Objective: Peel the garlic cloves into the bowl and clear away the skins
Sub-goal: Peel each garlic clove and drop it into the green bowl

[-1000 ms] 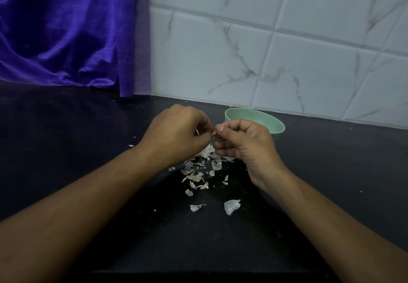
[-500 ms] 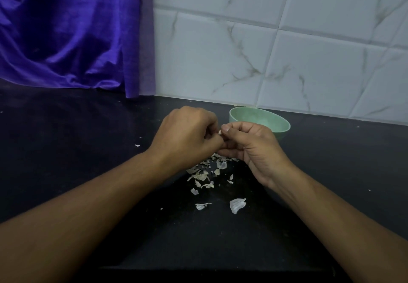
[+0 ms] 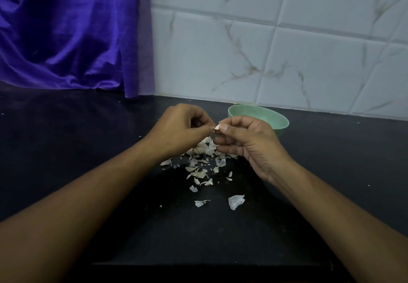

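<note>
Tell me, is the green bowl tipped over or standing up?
Standing up. The green bowl sits on the black counter with its open rim facing up, behind the right hand. Its contents cannot be seen.

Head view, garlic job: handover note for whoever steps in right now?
Left hand: pinches one end of the garlic clove.
Right hand: pinches the same clove, held above the skins.
Green bowl: behind the right hand, by the wall; contents not visible.
Skins: scattered on the black counter under and in front of the hands.
Done: many skins shed, so several cloves probably peeled.
Left: finish this clove, drop it in the bowl, clear the skins.
</note>
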